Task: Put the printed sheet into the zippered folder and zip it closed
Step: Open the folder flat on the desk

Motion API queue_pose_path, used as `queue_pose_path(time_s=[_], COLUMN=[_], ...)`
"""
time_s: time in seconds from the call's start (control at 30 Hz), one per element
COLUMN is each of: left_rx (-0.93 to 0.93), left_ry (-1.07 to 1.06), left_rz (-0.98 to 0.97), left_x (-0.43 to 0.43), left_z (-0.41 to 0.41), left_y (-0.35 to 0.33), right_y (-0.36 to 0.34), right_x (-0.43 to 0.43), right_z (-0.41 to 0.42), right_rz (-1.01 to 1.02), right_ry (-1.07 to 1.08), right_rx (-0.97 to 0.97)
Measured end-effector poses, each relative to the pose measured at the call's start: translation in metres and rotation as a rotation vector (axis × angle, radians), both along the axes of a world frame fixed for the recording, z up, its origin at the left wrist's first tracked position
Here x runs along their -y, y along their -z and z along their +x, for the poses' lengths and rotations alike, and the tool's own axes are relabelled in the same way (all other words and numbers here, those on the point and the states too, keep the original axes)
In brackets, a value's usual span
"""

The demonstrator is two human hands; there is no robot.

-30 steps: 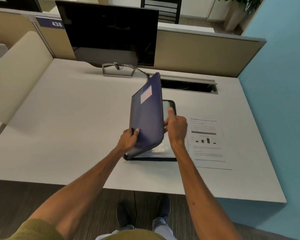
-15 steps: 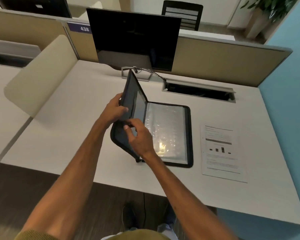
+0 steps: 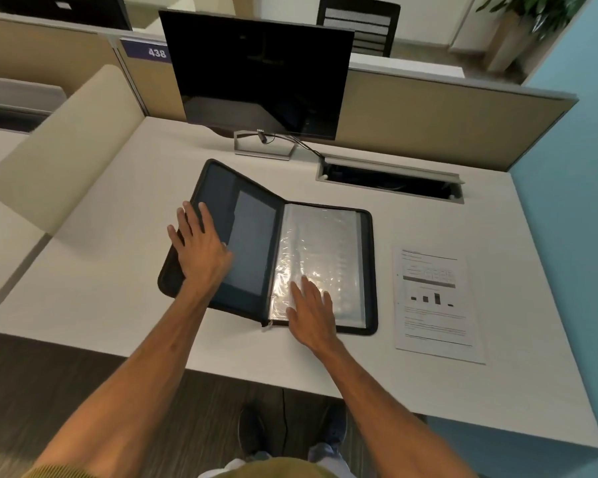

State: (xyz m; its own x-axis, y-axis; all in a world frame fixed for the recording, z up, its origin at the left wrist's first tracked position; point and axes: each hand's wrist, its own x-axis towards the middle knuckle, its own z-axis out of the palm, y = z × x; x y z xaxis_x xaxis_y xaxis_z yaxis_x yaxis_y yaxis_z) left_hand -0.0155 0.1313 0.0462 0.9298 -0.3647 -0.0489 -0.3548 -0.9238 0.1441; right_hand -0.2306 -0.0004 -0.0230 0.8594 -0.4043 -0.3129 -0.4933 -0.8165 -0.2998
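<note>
My left hand [image 3: 201,244] lies flat, fingers spread, on the open folder [image 3: 252,243]. My right hand [image 3: 313,312], flat too, rests on its slick sleeves. The sheet [image 3: 435,305] lies right of that hand on the tabletop [image 3: 118,270]: light, limp, probably best pinched at a corner.

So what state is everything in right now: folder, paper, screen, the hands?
Zippered folder: unzipped, spread open on the desk.
Clear sleeves: exposed on its right half.
Printed sheet: flat on the desk, right of the folder, outside it.
Left hand: open, flat on the left cover.
Right hand: open, flat on the sleeves.
Monitor: screen dark.
Cable hatch: lid raised.
</note>
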Motion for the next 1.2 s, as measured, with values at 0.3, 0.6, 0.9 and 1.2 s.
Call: queue_pose_path(time_s=[0.3,0.6,0.9,1.2], left_rx=[-0.139,-0.301,-0.363,-0.383], left_ry=[0.334,0.293,0.265,0.258], left_rz=[0.233,0.265,0.257,0.228], left_x=[0.055,0.072,0.067,0.071], left_z=[-0.061,-0.085,-0.084,-0.085], left_y=[0.043,0.062,0.066,0.067], right_y=[0.006,0.011,0.016,0.013], right_x=[0.022,0.048,0.054,0.058], right_z=[-0.016,-0.024,-0.023,-0.022], right_rz=[-0.037,-0.008,0.003,0.034], right_ry=[-0.037,-0.092,-0.119,-0.123], right_rx=[0.001,0.006,0.029,0.025])
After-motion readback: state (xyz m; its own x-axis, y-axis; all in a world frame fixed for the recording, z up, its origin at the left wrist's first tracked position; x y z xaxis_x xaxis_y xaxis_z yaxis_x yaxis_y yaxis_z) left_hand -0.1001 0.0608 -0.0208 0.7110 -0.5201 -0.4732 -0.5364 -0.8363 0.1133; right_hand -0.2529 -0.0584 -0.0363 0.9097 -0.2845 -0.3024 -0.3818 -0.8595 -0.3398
